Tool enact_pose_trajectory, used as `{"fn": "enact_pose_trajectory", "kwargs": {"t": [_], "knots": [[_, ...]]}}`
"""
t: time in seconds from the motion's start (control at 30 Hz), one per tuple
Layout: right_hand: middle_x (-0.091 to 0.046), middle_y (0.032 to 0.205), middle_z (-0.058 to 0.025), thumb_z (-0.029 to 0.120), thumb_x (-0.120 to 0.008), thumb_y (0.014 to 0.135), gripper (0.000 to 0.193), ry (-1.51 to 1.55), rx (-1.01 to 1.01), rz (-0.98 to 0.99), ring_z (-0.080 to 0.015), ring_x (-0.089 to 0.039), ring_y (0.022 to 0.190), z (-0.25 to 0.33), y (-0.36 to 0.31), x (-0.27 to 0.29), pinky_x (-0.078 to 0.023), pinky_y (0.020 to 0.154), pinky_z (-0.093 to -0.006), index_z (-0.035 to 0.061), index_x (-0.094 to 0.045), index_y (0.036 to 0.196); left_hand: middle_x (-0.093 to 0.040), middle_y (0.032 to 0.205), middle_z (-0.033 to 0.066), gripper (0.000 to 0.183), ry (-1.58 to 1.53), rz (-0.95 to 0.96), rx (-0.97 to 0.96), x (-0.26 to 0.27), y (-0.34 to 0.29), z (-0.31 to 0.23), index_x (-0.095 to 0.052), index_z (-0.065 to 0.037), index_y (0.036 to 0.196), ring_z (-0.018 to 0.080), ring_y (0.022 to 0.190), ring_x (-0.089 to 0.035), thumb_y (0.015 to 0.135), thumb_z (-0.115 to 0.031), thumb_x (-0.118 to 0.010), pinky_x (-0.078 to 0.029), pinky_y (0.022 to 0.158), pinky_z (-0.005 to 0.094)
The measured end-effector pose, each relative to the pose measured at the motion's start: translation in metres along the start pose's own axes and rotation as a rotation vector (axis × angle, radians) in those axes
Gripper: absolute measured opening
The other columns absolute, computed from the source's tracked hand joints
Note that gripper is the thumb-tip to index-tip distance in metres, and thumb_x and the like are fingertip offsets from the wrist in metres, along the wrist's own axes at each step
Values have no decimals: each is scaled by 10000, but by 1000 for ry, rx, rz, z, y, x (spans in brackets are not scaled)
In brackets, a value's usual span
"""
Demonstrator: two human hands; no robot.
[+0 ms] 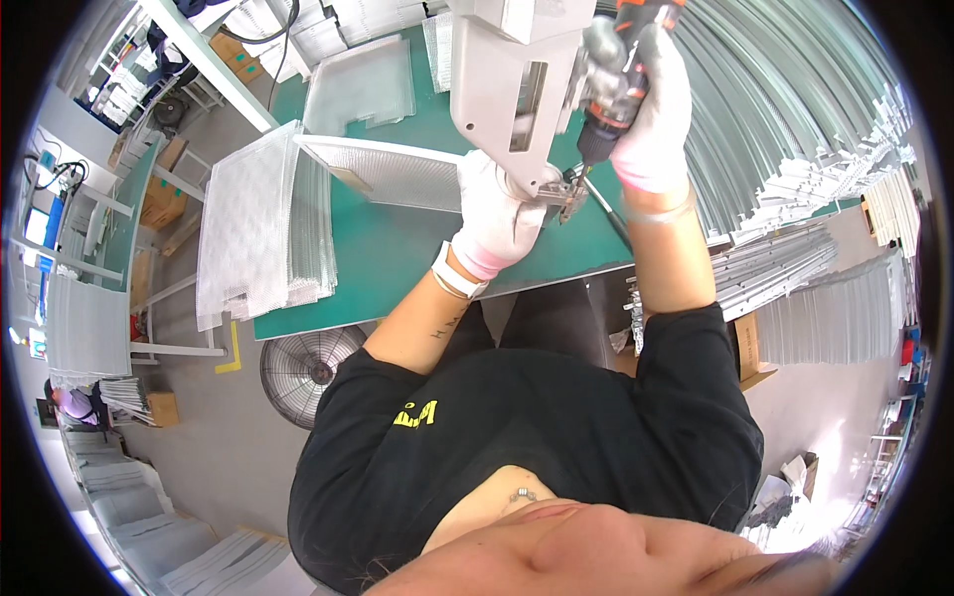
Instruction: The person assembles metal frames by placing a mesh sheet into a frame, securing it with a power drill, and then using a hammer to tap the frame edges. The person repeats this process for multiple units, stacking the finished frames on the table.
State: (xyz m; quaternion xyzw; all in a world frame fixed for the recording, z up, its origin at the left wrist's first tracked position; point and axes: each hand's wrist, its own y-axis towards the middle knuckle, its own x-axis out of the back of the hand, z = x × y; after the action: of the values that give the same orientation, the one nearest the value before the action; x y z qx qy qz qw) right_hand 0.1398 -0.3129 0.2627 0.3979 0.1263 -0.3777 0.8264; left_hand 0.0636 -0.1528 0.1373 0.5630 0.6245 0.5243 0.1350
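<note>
My left hand [497, 221], in a white glove, is closed on the end of a white-framed mesh panel [409, 171]. That panel stands on edge and reaches leftward over the green tabletop [397, 288]. The hand is beside the lower tip of a beige machine head [497, 84], at a small metal fixture [566, 196]. My right hand [658, 119], also gloved, is wrapped round a black and orange power drill [614, 104]. Its bit points down near the fixture; the exact contact point is too small to make out.
A stack of mesh panels [263, 223] lies on the table's left side, with another panel [360, 84] behind. Long metal strips [785, 109] are piled at the right. A dark rod [608, 214] lies near the drill. Below the table's left edge stands a floor fan [313, 372].
</note>
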Motion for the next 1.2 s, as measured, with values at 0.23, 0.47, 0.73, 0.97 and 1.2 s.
{"fn": "enact_pose_trajectory", "kwargs": {"t": [0.23,0.47,0.73,0.97,1.2], "knots": [[-477,641,25,447,-588,1014,402,-147,191,60,-76,-444,504,4,7,-15,-380,471,-218,84,-537,848,-670,830,53,131,132,-200,-76,-6,7,7,-689,-140,883,338,790,-615,818,-210,-600,-447,770,467],[-442,598,58,499,-583,1003,440,120,91,-29,-73,-441,492,31,25,-8,-348,464,-221,79,-554,873,-688,916,94,202,94,-67,-23,3,19,-3,-693,-68,951,336,853,-593,836,-142,-544,-423,835,455],[-564,793,-25,420,-670,970,363,-112,234,-136,-101,-511,557,17,23,-18,-409,483,-229,112,-523,1093,-677,925,113,153,120,-132,-76,-1,26,6,-705,-61,930,333,877,-570,854,-126,-590,-419,824,453],[-553,769,-36,375,-693,957,513,-176,203,-36,-102,-499,543,-3,12,-11,-390,460,-230,135,-439,1332,-690,930,109,180,-156,-98,42,-7,22,15,-722,-77,957,333,868,-592,825,-117,-606,-436,841,442],[-567,708,23,404,-594,1023,318,-7,244,-114,-76,-546,582,37,45,-23,-438,491,-215,100,-577,928,-687,885,105,190,119,-172,-128,-1,33,12,-728,-85,935,344,815,-608,796,-141,-610,-459,772,446]]}}
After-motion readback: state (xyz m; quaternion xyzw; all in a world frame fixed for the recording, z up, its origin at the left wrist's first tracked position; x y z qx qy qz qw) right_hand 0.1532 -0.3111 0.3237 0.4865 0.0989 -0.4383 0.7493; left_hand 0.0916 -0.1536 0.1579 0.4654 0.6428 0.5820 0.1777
